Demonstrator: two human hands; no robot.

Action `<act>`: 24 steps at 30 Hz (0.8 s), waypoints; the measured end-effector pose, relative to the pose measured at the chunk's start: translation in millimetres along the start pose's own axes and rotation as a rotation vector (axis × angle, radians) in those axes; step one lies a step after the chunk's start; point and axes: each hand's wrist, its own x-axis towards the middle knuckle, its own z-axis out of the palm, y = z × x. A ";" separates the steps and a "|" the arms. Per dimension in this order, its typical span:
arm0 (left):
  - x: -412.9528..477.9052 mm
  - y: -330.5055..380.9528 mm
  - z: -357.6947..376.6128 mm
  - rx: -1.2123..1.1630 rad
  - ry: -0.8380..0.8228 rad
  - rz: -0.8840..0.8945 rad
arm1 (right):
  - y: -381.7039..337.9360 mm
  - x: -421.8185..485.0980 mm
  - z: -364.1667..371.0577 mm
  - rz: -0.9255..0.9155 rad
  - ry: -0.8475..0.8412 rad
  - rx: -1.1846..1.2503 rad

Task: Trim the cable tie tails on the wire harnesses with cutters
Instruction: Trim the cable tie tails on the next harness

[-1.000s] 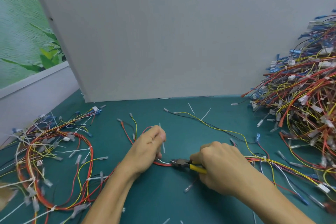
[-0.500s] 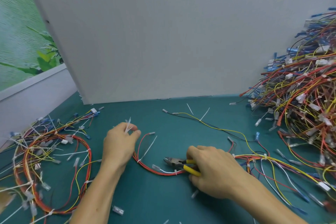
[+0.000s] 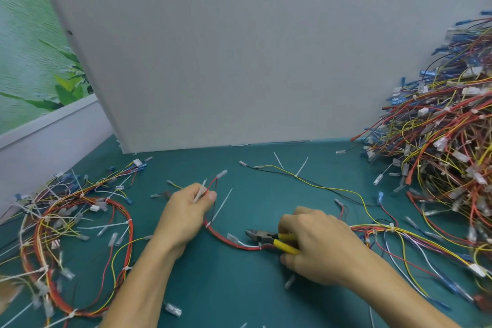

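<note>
Head view: red harness is lying on the teal tabletop at centre, curving between both hands, a white cable tie tail sticking up toward 1 o'clock from it. Left hand is pinching the harness's upper end plus cut white tails, grip narrow around them. Right hand, at 3 o'clock of the harness, is wrapping its grip around the yellow-handled cutters, nose pointing to 9 o'clock, just above the wire. Trimmed-looking harness pile is sitting at 9 o'clock, big tangled pile at 2 o'clock, grey board standing at 12.
</note>
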 end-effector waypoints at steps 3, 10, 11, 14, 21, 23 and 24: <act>-2.2 3.7 8.2 -0.137 0.072 0.040 | -0.1 -0.1 -1.7 0.011 0.020 0.015; -2.4 9.4 23.8 -0.439 0.234 -0.041 | -0.2 -0.7 -2.8 0.055 0.029 0.039; -2.6 9.9 25.2 -0.482 0.242 -0.083 | -1.0 -0.9 -3.1 0.057 0.043 0.049; -2.4 7.9 25.7 -0.470 0.262 -0.153 | -5.0 -1.8 -3.1 0.060 0.113 0.087; -7.8 18.0 26.9 -0.603 0.219 -0.243 | -13.6 -2.0 4.5 0.087 0.222 0.134; -10.0 21.8 27.6 -0.664 0.202 -0.271 | -15.7 -1.6 7.8 0.105 0.238 0.135; -11.0 23.7 27.8 -0.687 0.193 -0.287 | -16.7 -1.5 9.2 0.113 0.245 0.134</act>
